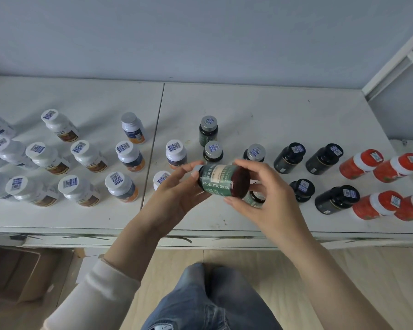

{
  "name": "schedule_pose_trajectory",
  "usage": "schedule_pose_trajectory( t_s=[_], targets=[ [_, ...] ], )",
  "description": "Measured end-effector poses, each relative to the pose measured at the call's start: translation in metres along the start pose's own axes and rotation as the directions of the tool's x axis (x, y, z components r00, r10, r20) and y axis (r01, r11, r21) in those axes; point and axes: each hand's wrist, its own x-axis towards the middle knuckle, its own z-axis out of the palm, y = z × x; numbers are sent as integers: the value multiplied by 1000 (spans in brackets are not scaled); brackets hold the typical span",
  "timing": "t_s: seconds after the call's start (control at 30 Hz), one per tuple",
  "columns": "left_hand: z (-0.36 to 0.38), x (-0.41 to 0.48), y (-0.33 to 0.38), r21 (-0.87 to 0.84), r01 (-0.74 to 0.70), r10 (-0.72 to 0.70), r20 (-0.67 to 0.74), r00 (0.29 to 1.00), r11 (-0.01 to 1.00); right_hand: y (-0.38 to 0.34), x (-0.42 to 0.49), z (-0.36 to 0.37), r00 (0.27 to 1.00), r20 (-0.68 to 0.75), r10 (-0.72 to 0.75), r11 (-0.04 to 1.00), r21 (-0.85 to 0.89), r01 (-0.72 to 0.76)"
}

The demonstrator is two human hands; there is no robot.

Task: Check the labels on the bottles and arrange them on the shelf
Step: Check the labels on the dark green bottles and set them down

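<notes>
White tabletop (pixel 272 108) runs along a pale wall, with a white shelf frame (pixel 391 65) at its right end. Bottles stand on it in loose groups: white bottles (pixel 81 189) at the left, blue-and-orange ones (pixel 129 156) by the middle seam, green bottles (pixel 208 129) with silver caps at the centre, black bottles (pixel 289 158) to their right, and red bottles (pixel 360 163) at the far right. Most caps carry a small blue-and-white sticker.

Above the table's front half, both hands hold the okra bottle (pixel 221 181) on its side, clear of the surface, its green label facing up and reading "PROBIOTIC OKRA". The left hand (pixel 177 189) pinches the grey cap end with curled fingertips, palm turned up. The right hand (pixel 265 191) curls its thumb and fingers round the dark base end. One more green bottle is partly hidden behind the right hand.

Below the table edge are jeans (pixel 208 301), a cream sleeve (pixel 98 289) on the left arm, and a cardboard box (pixel 17 270) on the floor at the left.
</notes>
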Motion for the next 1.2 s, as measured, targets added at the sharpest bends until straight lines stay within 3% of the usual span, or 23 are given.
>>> schedule_pose_trajectory(
  t_s=[0.07, 0.13, 0.23, 0.33, 0.4, 0.57, 0.93, 1.0, 1.1, 1.2],
  targets=[
    [-4, 2, 6, 103, -77, 77, 3, 997, 992, -7, 3, -8, 994, 108, -16, 979, -200, 38],
    [-7, 2, 16, 391, -204, 184, 87, 979, 898, -12, 8, -19, 963, 261, 67, 867, -493, 74],
    [-8, 8, 22, 778, -301, 166, 251, 954, 552, -15, 23, -32, 920, 329, 213, 588, -795, 148],
    [-8, 21, 15, 902, -398, 114, 384, 916, 164, -16, 34, -33, 926, 283, 250, 492, -861, 130],
    [-10, 30, 8, 900, -433, 60, 430, 901, 51, -17, 38, -32, 927, 271, 260, 469, -874, 124],
    [-19, 44, -7, 910, -414, -45, 413, 909, -7, -18, 40, -30, 937, 252, 244, 472, -874, 112],
    [-12, 46, -8, 896, -429, -122, 416, 901, -111, -4, 42, -50, 941, 167, 295, 448, -894, 19],
    [3, 50, -1, 903, -409, -87, 400, 912, -129, 1, 45, -59, 937, 162, 308, 447, -895, 8],
    [38, 75, 2, 908, -362, 83, 385, 919, -210, 10, 51, -72, 936, 164, 310, 459, -888, 3],
    [72, 111, -9, 943, -224, 139, 263, 955, -246, 22, 58, -84, 938, 189, 289, 467, -884, 34]
  ],
)
